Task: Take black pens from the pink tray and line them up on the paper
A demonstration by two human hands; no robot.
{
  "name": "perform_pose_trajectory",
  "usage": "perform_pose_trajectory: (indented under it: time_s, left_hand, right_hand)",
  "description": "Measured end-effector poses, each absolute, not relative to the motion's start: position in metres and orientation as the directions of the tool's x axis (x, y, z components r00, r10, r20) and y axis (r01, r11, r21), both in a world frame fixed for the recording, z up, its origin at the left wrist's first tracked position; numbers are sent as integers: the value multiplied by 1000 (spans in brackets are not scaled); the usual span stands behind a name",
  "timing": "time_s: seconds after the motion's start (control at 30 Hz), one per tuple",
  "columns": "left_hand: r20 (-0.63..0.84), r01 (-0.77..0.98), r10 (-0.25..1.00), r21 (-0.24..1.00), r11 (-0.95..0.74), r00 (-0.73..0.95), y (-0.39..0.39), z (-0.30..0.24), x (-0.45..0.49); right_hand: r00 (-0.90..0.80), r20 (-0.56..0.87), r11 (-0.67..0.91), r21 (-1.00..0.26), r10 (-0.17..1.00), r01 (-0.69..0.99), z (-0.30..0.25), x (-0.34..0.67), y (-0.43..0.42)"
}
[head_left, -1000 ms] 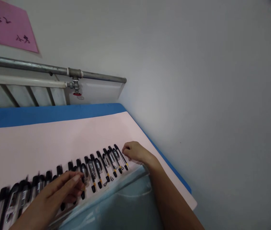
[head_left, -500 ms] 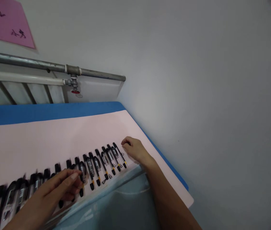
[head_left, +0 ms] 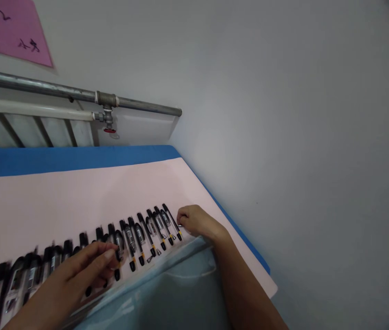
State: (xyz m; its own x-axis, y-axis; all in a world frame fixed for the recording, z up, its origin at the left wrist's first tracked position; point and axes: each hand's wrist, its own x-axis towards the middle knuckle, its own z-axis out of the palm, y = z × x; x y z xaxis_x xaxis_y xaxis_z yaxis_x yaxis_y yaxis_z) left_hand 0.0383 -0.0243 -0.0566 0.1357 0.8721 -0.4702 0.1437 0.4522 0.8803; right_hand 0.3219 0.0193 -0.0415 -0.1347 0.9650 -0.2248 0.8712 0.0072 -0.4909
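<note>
A row of pens [head_left: 145, 233] lies on a pink mat [head_left: 129, 188], a hand over it and another at its right end.
The right hand [head_left: 197, 221] is curled nearly closed, a small metal piece [head_left: 180, 225] at its fingertips, perhaps pinched; the left hand [head_left: 77, 275] is loosely bent, its hold unclear. The row looks well filled, with loose metal tips [head_left: 159, 252] beside right-end pens; what remains leftward is too blurred to tell.

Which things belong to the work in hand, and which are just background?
Apparently in use:
clear plastic pens with black caps
small silver metal pieces
left hand
right hand

Background:
handwritten pink paper sheet
grey metal pipe
red-handled metal valve
white radiator
</note>
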Motion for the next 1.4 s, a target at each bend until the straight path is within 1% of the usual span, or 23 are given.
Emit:
perform_pose_trajectory:
  time_s: [0.07, 0.1, 0.17, 0.27, 0.33, 0.43, 0.53, 0.67, 0.77, 0.87, 0.93, 1.0, 1.1, 1.17, 1.23, 1.33, 1.4]
  left_hand:
    - [-461, 170, 877, 883, 438, 134, -24, -59, 38]
    - [-458, 180, 879, 883, 433, 133, -25, -59, 39]
    - [-465, 194, 875, 879, 437, 135, -25, -59, 39]
    - [-486, 215, 860, 866, 451, 155, -26, -59, 39]
    - [-484, 232, 859, 866, 442, 169, -26, -58, 38]
    - [-472, 261, 863, 868, 422, 177, -26, -57, 38]
    - [-460, 258, 871, 875, 411, 174, -27, -57, 39]
    - [-424, 261, 892, 889, 376, 155, -29, -57, 41]
    - [-394, 324, 909, 885, 335, 136, -27, -58, 39]
    - [-390, 433, 905, 854, 288, 168, -20, -57, 33]
    - [-359, 543, 910, 816, 200, 205, -16, -54, 29]
    - [-289, 648, 936, 756, 94, 201, -14, -49, 25]
    - [-157, 754, 982, 657, 26, 103, -12, -35, 15]
    - [-52, 804, 998, 593, 49, -22, -8, -25, 0]
    - [48, 845, 980, 517, 140, -192, -3, -17, -23]
    - [140, 864, 912, 401, 304, -385, 0, -8, -68]
    - [167, 852, 866, 340, 398, -471, -1, -8, -94]
  right_hand:
    - [-116, -293, -51, -505, 949, 862, -39, 323, 18]
    - [-105, -300, -65, -507, 948, 859, -38, 323, 18]
    - [-56, -236, -74, -510, 970, 857, -40, 323, 20]
    - [24, -55, -51, -547, 998, 836, -48, 321, 26]
    - [24, 19, -9, -571, 1000, 821, -54, 319, 29]
    - [-7, 56, 39, -591, 998, 805, -58, 317, 30]
    - [-18, 61, 51, -601, 998, 798, -58, 317, 29]
    - [-33, 48, 55, -571, 998, 819, -57, 318, 29]
    - [-18, 56, 46, -553, 998, 832, -57, 317, 29]
    - [-1, 68, 37, -538, 998, 842, -58, 317, 31]
    - [25, 84, 22, -522, 996, 853, -58, 316, 32]
    - [63, 124, 8, -506, 990, 863, -57, 314, 33]
    - [108, 237, 29, -510, 966, 860, -53, 310, 31]
    - [102, 306, 75, -518, 946, 852, -51, 307, 31]
    - [95, 368, 128, -537, 925, 834, -50, 303, 32]
    - [82, 422, 179, -542, 903, 821, -48, 289, 32]
    - [4, 457, 272, -535, 889, 800, -46, 275, 26]
